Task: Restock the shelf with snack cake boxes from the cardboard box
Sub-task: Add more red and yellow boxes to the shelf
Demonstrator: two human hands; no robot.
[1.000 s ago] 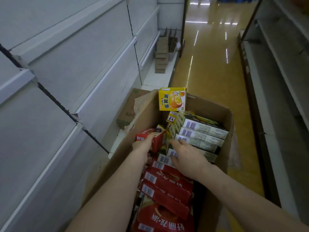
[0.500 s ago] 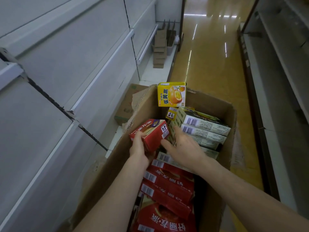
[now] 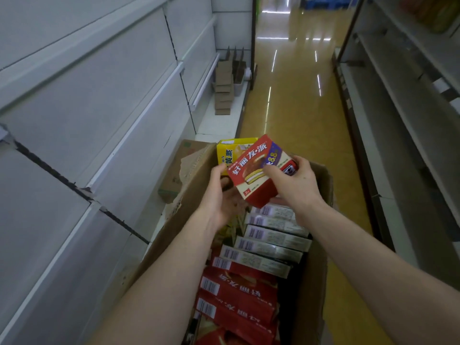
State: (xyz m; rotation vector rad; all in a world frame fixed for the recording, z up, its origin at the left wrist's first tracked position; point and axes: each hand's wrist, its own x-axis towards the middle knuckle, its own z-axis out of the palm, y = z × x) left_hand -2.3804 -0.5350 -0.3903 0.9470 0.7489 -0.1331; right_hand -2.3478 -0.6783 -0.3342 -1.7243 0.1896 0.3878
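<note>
A red snack cake box [image 3: 254, 175] with a chocolate pie picture is held tilted above the open cardboard box [image 3: 316, 282]. My left hand [image 3: 221, 195] grips its left end from below. My right hand [image 3: 296, 181] grips its right end from above. Inside the cardboard box lie more red boxes [image 3: 239, 297] and several green-edged boxes [image 3: 271, 240] with barcodes up. A yellow box [image 3: 227, 153] stands upright at the far end. The grey shelves [image 3: 99, 100] on my left are bare.
A second brown carton [image 3: 174, 175] sits on the left shelf's base beside the cardboard box. Folded cardboard pieces [image 3: 224, 88] are stacked farther down that base. The yellow aisle floor [image 3: 293, 100] runs ahead; more shelving [image 3: 403, 115] lines the right side.
The red box has come up out of the cardboard box and turned face up. My right hand left the green-edged boxes and took hold of its right end.
</note>
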